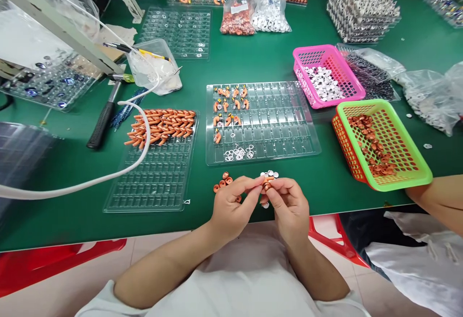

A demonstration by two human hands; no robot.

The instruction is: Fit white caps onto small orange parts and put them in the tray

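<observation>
My left hand (233, 207) and my right hand (290, 205) meet near the table's front edge. Between their fingertips they pinch a small copper-coloured part (267, 186); its exact shape is partly covered by the fingers. Small copper-coloured cups (221, 182) lie just beyond my left hand. White round discs (272, 174) rest by the right fingertips. Beyond the hands stands a clear compartment tray (282, 129), with orange curved pieces (236, 92) in its left cells and white rings (238, 153) along its front.
Left lies another tray (152, 182) with stacked copper pieces (164, 126), crossed by a white hose (142, 155), beside a hammer (104, 119). Right are a pink basket (311, 85) of white parts and a green basket (401, 184) of copper parts. A co-worker's arm (439, 199) rests at the right.
</observation>
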